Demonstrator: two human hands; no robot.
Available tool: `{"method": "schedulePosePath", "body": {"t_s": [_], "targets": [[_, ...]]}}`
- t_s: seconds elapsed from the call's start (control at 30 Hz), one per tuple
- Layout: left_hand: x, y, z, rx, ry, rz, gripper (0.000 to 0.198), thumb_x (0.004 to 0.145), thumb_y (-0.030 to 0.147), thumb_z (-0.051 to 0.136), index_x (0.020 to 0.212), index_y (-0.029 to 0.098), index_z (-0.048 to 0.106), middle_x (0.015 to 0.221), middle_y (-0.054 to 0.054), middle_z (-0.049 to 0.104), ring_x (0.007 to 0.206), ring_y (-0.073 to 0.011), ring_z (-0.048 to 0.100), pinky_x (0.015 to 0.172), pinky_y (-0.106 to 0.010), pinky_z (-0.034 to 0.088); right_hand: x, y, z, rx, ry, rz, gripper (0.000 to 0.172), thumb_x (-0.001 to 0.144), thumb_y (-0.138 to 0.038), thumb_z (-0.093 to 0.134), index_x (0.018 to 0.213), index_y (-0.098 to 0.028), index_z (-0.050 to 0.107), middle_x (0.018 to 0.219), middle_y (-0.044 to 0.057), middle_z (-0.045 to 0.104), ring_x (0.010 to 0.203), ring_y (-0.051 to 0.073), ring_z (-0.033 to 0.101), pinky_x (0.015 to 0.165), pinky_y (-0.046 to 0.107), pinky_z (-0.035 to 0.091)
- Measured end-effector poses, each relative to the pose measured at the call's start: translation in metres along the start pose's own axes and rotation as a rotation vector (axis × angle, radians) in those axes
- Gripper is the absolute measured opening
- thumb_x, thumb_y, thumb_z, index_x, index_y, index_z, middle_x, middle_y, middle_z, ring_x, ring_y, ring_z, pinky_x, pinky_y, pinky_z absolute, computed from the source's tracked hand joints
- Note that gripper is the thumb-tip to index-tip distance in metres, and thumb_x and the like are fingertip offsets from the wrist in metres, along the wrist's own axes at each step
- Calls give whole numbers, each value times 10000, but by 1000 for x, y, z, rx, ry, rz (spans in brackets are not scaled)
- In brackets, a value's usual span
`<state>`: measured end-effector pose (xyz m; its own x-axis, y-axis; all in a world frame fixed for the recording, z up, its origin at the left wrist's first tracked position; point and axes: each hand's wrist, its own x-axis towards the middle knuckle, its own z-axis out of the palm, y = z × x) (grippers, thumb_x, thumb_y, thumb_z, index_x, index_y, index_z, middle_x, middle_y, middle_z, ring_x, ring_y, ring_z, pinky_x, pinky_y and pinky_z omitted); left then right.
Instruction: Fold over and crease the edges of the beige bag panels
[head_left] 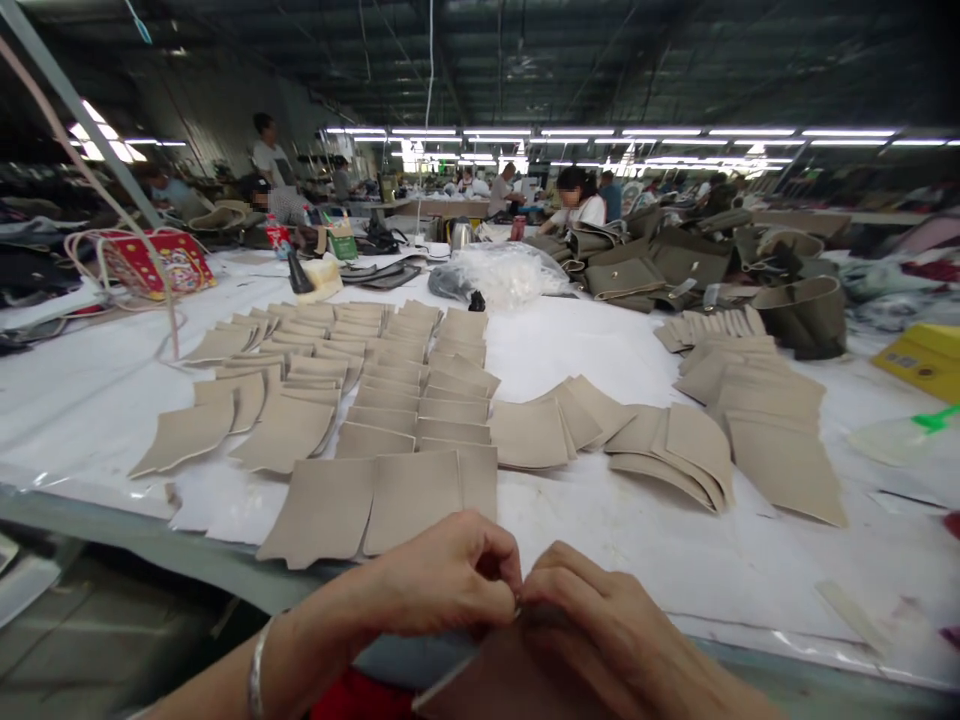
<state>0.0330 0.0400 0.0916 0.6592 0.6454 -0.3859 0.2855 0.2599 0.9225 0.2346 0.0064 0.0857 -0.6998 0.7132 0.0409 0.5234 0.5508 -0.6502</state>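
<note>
Low at the table's front edge, my left hand [457, 575] and my right hand [592, 610] meet with thumbs and fingers pinched together. Between them is a taupe leather-like panel [502, 675], gripped at its upper edge and hanging toward my lap. Its lower part runs out of the picture, and the fingers partly hide the edge. Just beyond my hands, similar flat taupe panels [416, 495] lie overlapped at the table's front. More panels [529, 435] fan out toward the right, in a chain with curved ones [675, 450].
A white-covered table [585, 340] carries rows of taupe panels. Farther back are a clear plastic bag [502, 275], dark olive bags [660, 260], a red patterned bag [161, 262] and a black-tipped bottle [300, 275]. A yellow box [922, 360] stands at right. Several people work behind.
</note>
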Motion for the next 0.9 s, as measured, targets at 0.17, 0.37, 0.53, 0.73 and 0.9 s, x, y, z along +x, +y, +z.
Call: {"method": "schedulePosePath", "body": {"t_s": [0.17, 0.37, 0.53, 0.73, 0.9], "targets": [[10, 4, -12, 73, -128, 30, 53, 599, 180, 543, 646, 160, 559, 539, 65, 474, 509, -76, 407, 475, -195, 309, -1, -6, -3, -5, 12, 145, 247, 855, -32, 510, 968, -238, 584, 964, 12, 648, 869, 167, 635, 733, 243, 468], [25, -12, -4, 211, -156, 2, 95, 609, 209, 577, 686, 160, 605, 564, 60, 497, 532, -84, 414, 470, -199, 304, -14, 2, 8, 123, -61, 248, 149, 926, -222, 483, 778, -234, 482, 796, -22, 601, 714, 142, 563, 650, 231, 416], [27, -3, -2, 353, -143, -20, 109, 601, 201, 606, 705, 171, 588, 578, 63, 517, 550, -94, 464, 467, -189, 314, -20, 7, 6, 225, -71, 208, 196, 943, -305, 495, 764, -235, 455, 831, -21, 572, 731, 138, 524, 660, 223, 399], [16, -15, -2, 443, -152, 124, 91, 701, 209, 568, 752, 173, 635, 595, 60, 515, 557, -87, 466, 489, -181, 309, -26, 24, 29, 199, 102, 184, 191, 982, -300, 411, 802, -240, 426, 779, -24, 533, 694, 139, 513, 627, 227, 402], [9, -25, 2, 461, -100, 120, 111, 698, 182, 526, 669, 175, 632, 534, 65, 414, 537, -81, 400, 485, -180, 278, -23, 23, 37, 119, 115, 71, 153, 956, -162, 421, 830, -248, 430, 831, -13, 557, 733, 135, 566, 658, 222, 446]]}}
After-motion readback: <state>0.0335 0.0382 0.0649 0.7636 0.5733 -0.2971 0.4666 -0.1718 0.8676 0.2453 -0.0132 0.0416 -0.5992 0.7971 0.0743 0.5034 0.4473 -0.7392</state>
